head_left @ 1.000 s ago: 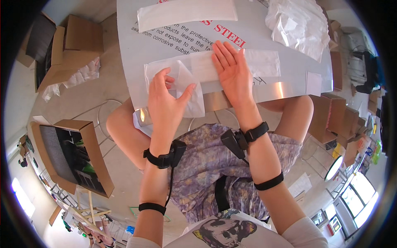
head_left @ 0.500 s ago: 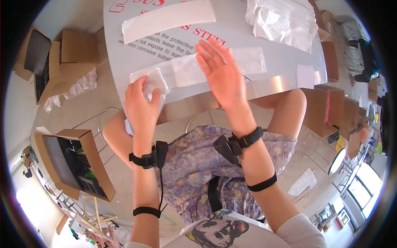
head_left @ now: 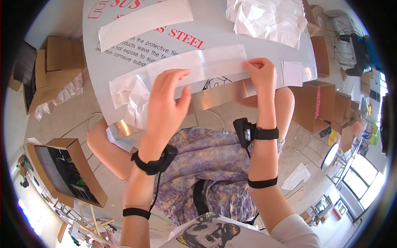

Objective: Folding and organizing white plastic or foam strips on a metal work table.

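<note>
Fingers (head_left: 257,63) of our right hand (head_left: 261,76) pinch the long clear plastic sleeve (head_left: 194,68) on the counter (head_left: 215,33), while our left hand (head_left: 165,103) hovers open over it.

The left hand (head_left: 165,103) covers the middle of the long clear bag (head_left: 194,68), so its lower edge there is hidden. At twelve o'clock the white strip (head_left: 144,20) and the crumpled plastic pile (head_left: 269,16) run off the top. The right hand (head_left: 261,74) hides the bag's corner under its fingertips
</note>
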### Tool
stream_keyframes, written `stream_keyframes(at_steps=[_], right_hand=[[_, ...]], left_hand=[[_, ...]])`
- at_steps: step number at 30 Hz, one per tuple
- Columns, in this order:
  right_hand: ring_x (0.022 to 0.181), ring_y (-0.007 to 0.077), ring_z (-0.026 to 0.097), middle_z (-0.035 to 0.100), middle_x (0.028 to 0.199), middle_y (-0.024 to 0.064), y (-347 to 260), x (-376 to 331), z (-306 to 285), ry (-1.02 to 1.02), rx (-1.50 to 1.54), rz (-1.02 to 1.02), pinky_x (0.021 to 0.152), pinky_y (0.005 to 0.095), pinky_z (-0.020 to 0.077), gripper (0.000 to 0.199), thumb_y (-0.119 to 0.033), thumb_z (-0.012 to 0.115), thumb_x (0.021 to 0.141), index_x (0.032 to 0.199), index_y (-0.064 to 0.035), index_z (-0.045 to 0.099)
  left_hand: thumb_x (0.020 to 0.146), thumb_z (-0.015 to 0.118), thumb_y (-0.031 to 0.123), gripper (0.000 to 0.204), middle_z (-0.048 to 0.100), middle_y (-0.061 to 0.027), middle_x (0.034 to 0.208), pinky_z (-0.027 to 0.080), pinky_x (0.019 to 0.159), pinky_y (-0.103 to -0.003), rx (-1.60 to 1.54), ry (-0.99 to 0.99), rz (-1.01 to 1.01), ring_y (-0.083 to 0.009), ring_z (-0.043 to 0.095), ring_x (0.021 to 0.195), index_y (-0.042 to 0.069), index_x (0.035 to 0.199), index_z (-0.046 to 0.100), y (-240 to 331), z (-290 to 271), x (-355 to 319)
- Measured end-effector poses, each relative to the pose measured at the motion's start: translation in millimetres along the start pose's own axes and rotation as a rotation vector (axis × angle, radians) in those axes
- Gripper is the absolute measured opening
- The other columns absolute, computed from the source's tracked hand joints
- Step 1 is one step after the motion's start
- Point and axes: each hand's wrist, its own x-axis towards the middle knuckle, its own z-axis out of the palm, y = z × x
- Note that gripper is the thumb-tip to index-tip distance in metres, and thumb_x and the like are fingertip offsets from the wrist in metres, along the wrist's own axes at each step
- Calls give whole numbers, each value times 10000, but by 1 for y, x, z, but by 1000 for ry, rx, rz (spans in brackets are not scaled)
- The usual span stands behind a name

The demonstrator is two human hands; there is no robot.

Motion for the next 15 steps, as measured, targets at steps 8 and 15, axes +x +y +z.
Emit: stream_keyframes(at_steps=[8,15], right_hand=[[777,215,656,702,833,77,-21,-11,0,-22,108,43,734,341,510,209,-243,724,733,840,-64,719],[742,145,616,650,781,58,-31,-33,-2,144,455,-239,641,302,465,122,-79,673,797,893,-18,628]], left_hand=[[824,661,13,329,635,-112,1076,504,853,-391,-35,-49,-113,-282,610,1014,38,1138,569,-10,31,7],[855,626,26,339,634,-119,1126,500,888,-360,-31,-64,-131,-257,620,1015,33,1191,584,-7,32,8]])
